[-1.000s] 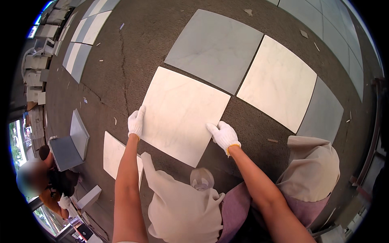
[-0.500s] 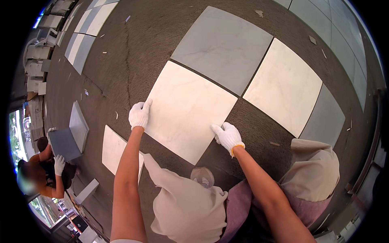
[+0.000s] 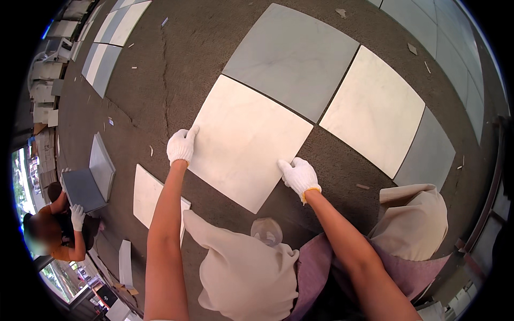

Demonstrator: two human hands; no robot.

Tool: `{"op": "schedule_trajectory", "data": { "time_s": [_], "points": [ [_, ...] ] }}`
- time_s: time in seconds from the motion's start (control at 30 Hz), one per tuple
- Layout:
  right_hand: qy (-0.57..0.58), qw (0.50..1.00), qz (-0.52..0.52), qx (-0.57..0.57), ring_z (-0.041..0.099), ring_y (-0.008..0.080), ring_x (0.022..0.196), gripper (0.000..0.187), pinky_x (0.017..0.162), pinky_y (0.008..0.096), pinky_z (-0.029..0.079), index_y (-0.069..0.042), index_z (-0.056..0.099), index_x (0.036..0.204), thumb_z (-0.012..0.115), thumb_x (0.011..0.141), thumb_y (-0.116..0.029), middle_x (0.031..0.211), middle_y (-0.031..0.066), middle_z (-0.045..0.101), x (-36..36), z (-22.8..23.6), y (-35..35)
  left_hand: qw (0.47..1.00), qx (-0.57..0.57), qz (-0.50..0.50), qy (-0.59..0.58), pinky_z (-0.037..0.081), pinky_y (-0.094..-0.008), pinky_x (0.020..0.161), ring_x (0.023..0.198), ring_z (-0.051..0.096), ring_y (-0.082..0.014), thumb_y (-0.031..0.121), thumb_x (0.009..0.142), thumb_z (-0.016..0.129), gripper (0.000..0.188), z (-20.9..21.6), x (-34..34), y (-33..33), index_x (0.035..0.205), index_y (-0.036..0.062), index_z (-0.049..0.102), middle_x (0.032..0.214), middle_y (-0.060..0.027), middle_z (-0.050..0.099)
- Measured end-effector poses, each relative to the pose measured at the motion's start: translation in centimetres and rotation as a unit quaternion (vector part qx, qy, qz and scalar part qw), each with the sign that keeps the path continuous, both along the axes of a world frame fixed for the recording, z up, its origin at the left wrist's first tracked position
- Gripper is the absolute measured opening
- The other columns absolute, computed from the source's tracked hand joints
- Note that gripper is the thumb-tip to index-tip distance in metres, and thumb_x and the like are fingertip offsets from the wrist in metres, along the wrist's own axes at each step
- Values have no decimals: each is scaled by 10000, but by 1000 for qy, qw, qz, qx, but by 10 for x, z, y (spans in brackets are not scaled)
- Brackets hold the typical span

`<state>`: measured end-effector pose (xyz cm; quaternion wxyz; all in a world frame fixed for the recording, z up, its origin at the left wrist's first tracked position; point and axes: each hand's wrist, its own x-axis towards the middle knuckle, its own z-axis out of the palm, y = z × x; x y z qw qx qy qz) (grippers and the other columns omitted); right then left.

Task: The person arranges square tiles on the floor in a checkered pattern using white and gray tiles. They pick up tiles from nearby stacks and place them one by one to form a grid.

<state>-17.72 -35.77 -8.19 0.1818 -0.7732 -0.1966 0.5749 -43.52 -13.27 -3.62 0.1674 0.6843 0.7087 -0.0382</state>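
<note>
A square white tile [image 3: 249, 142] with faint veining lies on the brown floor in front of me. My left hand [image 3: 181, 144], in a white knit glove, grips its left edge, thumb on top. On the opposite edge, near the lower right, my right hand [image 3: 300, 175] holds the tile the same way; its glove has a yellow cuff. The fingertips under the edges are hidden. Along the tile's far edge runs a grey tile [image 3: 292, 61], a narrow dark gap between them. A second white tile [image 3: 375, 112] sits to the right, beyond a bare patch of floor.
Another grey tile [image 3: 426, 150] lies at the right. By my left forearm rest loose white tiles [image 3: 147, 195]. At far left a co-worker [image 3: 56, 230] handles a grey tile [image 3: 85, 188]. A clear round object [image 3: 266, 232] is by my knee. Small scraps [image 3: 412, 48] dot the floor.
My view has shifted slightly, so the tiles sit a little higher and further left. Both hands keep their places on the white tile's edges. A pale block near the co-worker now stands more upright.
</note>
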Motion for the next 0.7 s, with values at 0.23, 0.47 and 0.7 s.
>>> {"op": "schedule_trajectory", "data": {
  "time_s": [0.23, 0.47, 0.7],
  "points": [
    [2, 998, 56, -21, 616, 391, 1074, 595, 922, 434, 474, 20, 666, 1079, 523, 847, -509, 1116, 259, 653, 13, 14, 4, 997, 10, -36, 73, 488, -454, 835, 939, 647, -364, 569, 900, 503, 571, -2, 4, -10, 939, 44, 722, 948, -194, 691],
    [-12, 989, 137, -51, 627, 400, 1063, 604, 925, 443, 482, 35, 668, 1100, 517, 851, -494, 1110, 275, 652, 25, 30, 17, 997, 6, -35, 72, 484, -459, 843, 946, 643, -368, 566, 918, 473, 576, -2, 5, -10, 948, 45, 717, 968, -193, 687],
    [-95, 975, 196, -46, 640, 385, 1053, 584, 915, 449, 491, 25, 683, 1074, 499, 886, -496, 1095, 263, 662, 25, 45, 22, 996, 19, -49, 79, 484, -464, 838, 940, 641, -368, 560, 925, 458, 572, -9, 0, -11, 919, 49, 714, 945, -207, 681]
  ]
}}
